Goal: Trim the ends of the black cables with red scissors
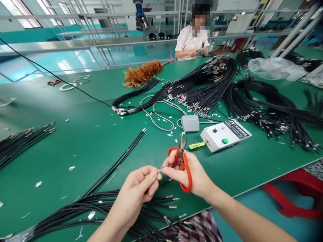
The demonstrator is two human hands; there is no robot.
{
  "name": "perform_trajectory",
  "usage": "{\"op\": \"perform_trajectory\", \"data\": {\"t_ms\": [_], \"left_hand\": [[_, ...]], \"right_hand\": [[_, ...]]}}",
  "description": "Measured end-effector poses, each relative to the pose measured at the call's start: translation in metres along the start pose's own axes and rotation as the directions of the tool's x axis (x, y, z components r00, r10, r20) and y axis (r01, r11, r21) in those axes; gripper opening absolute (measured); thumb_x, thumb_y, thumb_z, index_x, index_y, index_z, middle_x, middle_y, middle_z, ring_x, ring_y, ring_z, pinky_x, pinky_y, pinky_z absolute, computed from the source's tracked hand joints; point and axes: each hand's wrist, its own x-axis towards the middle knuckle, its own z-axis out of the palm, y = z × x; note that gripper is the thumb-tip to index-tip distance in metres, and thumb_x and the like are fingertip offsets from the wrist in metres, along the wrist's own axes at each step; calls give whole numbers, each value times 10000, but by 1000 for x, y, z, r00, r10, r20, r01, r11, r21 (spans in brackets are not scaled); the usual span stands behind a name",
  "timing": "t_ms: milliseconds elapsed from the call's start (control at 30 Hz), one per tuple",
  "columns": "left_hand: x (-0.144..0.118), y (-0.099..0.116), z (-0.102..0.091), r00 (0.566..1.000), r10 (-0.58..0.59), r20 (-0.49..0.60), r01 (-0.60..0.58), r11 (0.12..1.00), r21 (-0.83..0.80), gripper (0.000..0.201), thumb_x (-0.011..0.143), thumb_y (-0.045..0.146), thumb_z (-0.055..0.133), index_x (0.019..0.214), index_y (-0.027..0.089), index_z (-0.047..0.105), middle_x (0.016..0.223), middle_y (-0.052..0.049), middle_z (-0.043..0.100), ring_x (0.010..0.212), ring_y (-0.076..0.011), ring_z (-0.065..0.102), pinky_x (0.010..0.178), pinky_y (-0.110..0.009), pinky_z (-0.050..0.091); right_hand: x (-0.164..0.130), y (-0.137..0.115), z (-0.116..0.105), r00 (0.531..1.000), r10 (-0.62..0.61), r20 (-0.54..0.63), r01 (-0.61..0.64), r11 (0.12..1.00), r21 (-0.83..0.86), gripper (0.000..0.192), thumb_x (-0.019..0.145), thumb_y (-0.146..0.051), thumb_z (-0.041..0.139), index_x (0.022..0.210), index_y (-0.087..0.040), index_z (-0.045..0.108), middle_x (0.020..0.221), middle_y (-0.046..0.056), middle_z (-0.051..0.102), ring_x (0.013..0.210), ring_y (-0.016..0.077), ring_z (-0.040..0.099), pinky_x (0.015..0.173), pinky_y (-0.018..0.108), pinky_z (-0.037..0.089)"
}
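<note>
My left hand (pixel 137 191) pinches the stripped end of a thin black cable (pixel 114 166) between thumb and fingertips near the table's front edge. My right hand (pixel 191 173) holds orange-handled scissors (pixel 183 164) with the blades pointing up, and its thumb and forefinger also touch the cable's wire tip (pixel 159 169). A bundle of black cables (pixel 101 208) with stripped coloured ends lies under my left forearm. Two more black cables run diagonally across the green table (pixel 83 134).
A white control box (pixel 225 135) with a green button and a grey pedal (pixel 190 123) sit just beyond my hands. Large black cable bundles (pixel 209 87) cover the far right, another bundle (pixel 22 141) lies left. A person in white (pixel 191 42) works across the table. A red stool (pixel 295 195) stands right.
</note>
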Motion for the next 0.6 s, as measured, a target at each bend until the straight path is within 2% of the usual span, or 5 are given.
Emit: {"op": "perform_trajectory", "data": {"t_ms": [100,167,333,433,600], "left_hand": [[-1,0,-3,1000,18,-8,-19,999,-29,332,777,442,695,755,131,582,472,79,409,431,-29,157,397,-175,63],[-1,1,-4,1000,27,-13,-28,999,-45,316,797,427,683,768,126,590,480,77,414,431,-25,167,401,-173,68],[1,4,-7,999,32,-16,-34,997,-76,290,816,392,674,786,114,597,502,68,445,425,-15,198,410,-174,84],[3,5,-7,1000,28,-3,-28,997,-69,284,810,378,682,799,102,612,518,59,459,428,-15,219,407,-174,94],[3,5,-5,1000,-2,-3,2,999,-33,292,803,376,688,786,95,608,513,56,468,418,-9,227,401,-172,101]], "right_hand": [[-2,1,-8,999,39,31,-36,996,-84,304,713,-354,779,764,-209,516,722,-27,598,629,121,496,609,260,409],[-8,0,-18,993,96,71,-76,967,-245,305,782,-431,708,724,-208,508,660,-38,528,597,118,441,560,250,367],[-22,-2,-32,964,251,89,-107,669,-736,475,785,-514,671,574,-199,385,542,-60,351,527,98,249,453,245,192],[-22,-3,-29,943,317,97,-114,583,-804,513,781,-579,639,557,-192,387,536,-60,321,525,94,241,444,241,177],[-10,-10,-25,864,452,221,-140,638,-757,531,821,-642,536,579,-188,404,556,-59,315,529,89,253,440,222,195]]}}
